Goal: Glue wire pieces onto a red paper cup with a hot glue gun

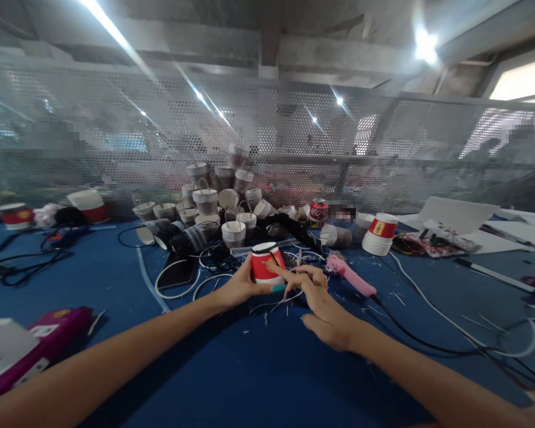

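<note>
My left hand (pixel 238 286) is closed round the left side and base of a small red and white paper cup (pixel 259 268). A thin black cord lies over the cup's white top. Teal shows on a nail of this hand. My right hand (pixel 323 309) is beside the cup with its fingers apart, and its stretched index finger reaches across the cup's red front. Nothing is visibly held in it. Just right of my hands a pink glue gun (pixel 350 276) lies on the blue table (pixel 232 380), with a black cord trailing from it.
Behind the cup stands a pile of grey-white cups with handles (pixel 205 202). Loops of white cord (pixel 163 282) and a dark phone (pixel 178 270) lie nearby. A red soda can (pixel 318 211) and stacked cups (pixel 378 238) stand right; a purple box (pixel 57 327) sits left.
</note>
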Demonstrator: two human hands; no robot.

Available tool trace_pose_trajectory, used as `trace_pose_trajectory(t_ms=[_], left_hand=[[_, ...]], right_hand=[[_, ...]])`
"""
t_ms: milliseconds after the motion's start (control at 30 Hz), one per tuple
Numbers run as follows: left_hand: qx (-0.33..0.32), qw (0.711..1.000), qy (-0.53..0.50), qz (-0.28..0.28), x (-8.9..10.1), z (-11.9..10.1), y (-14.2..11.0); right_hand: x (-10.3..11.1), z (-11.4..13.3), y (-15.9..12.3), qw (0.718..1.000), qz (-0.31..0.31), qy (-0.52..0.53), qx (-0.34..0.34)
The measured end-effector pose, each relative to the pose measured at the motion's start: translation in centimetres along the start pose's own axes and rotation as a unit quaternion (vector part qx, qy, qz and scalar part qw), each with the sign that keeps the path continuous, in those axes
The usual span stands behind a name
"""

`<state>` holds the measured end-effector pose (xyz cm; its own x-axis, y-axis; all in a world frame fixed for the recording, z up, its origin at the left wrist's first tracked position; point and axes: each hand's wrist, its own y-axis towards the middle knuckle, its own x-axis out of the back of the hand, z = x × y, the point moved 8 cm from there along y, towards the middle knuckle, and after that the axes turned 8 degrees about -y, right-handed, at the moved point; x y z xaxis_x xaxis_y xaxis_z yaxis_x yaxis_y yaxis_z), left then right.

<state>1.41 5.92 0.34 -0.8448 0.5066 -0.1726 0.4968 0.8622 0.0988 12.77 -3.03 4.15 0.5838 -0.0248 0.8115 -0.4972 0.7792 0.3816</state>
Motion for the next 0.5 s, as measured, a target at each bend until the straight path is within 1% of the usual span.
trace_pose_trajectory(t_ms=[133, 233, 333, 500], left_hand=[[0.001, 1.0, -0.016, -0.012, 0.1, 0.0, -0.1], [-0.004, 1.0, -0.019, -0.005, 0.1, -0.1, -0.1], [-0.009, 1.0, -0.013, -0.001, 0.2, -0.1, 0.0], [0.003, 1.0, -0.003, -0.014, 0.4, -0.1, -0.1]], right_hand=[[0.5, -1.1, 0.1, 0.999, -0.039, 0.016, -0.025], [0.8, -2.0, 0.0, 0.996, -0.062, 0.045, -0.05], [0.9, -2.5, 0.0, 0.993, -0.074, 0.07, -0.067], [1.0, -3.2, 0.2, 0.986, -0.088, 0.112, -0.085]])
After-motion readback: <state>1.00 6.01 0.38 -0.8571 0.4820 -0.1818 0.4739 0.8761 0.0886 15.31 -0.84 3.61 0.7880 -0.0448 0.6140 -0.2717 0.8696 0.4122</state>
